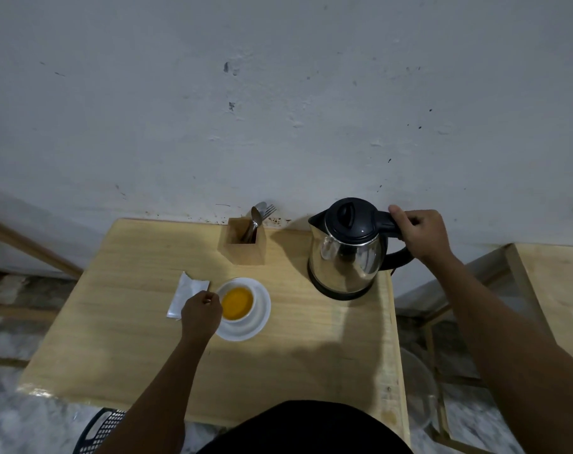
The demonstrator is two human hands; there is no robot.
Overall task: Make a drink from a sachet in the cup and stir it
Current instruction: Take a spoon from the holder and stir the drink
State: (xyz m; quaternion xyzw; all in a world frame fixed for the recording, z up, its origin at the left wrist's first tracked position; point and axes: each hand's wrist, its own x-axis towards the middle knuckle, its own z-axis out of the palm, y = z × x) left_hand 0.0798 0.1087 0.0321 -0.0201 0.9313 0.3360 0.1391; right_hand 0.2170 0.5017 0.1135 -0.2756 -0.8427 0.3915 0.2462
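Your left hand, fingers curled on the white cup of orange drink, should steady it while your right hand, wrapped round the steel kettle's black handle, moves slowly

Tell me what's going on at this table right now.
A person is making a drink on a small wooden table. The right hand has a grip on the handle of a steel electric kettle, which stands upright on its base near the wall. The left hand rests at the edge of a white cup on a saucer; the cup holds orange liquid. An opened sachet lies beside it. Spoons and a fork stand untouched in a wooden holder.
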